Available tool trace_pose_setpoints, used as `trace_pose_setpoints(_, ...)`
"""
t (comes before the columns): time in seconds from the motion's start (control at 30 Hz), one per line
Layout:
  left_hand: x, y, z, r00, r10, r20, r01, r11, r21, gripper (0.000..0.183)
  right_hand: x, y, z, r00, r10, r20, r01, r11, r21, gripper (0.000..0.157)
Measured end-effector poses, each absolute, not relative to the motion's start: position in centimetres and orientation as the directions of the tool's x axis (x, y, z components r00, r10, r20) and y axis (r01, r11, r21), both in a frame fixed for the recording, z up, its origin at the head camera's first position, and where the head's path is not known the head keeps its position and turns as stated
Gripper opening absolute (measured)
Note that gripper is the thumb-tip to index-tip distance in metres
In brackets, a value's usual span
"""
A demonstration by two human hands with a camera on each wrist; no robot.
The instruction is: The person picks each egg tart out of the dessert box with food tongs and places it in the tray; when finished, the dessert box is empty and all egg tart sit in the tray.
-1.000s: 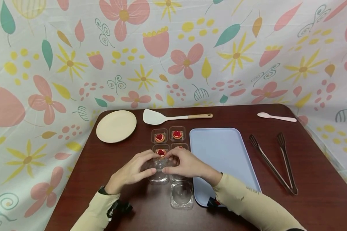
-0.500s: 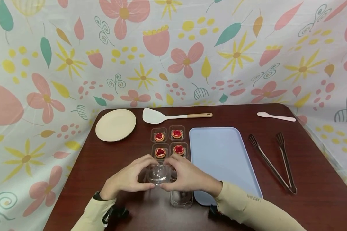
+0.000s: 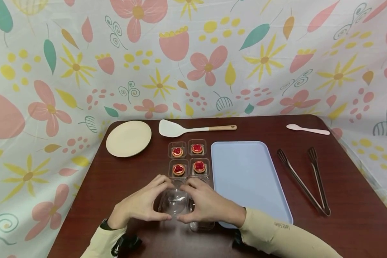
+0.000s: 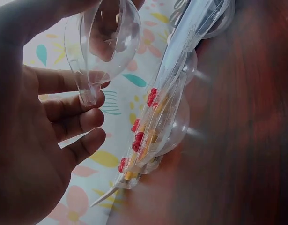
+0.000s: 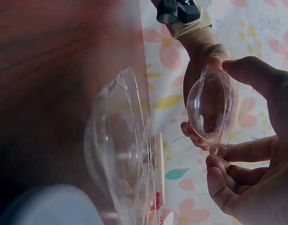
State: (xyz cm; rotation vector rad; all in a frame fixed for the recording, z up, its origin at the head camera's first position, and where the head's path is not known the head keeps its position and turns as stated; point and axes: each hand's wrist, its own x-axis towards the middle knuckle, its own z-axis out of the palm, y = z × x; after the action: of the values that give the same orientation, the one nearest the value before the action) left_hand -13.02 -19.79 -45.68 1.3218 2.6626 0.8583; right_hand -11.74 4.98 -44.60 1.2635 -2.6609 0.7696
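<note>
While the left hand (image 3: 145,201) and the right hand (image 3: 210,201) both pinch its rim, we see the clear dome (image 3: 173,203) raised above the table (image 3: 125,179), between them, neither being nearer; we find no long axis in its round shape.

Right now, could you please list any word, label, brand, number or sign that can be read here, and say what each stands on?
"Let's…" (likely): small dark lettering on the person's beige fabric right sleeve; its ending is too blurred to read.
No other text is readable; I see none on the clear domed plastic piece or the light-blue rectangular tray.
</note>
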Motion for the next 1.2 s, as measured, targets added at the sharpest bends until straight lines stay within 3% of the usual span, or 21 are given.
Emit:
trace_pose_setpoints(0.5,-11.8,-20.1,-47.2,-0.607,0.748,0.267,0.761,0.452,0.465,0.072,-10.7,4.4,-45.8,-0.616,-0.720,0.318,-0.785,0.527,-0.326,0.078)
trace_pose_setpoints(1.2,-10.7,-20.1,-48.6,-0.665,0.707,0.242,0.725,0.533,0.436,0.074,-10.3,3.7,-46.7,-0.612,-0.760,0.219,-0.788,0.565,-0.244,0.075)
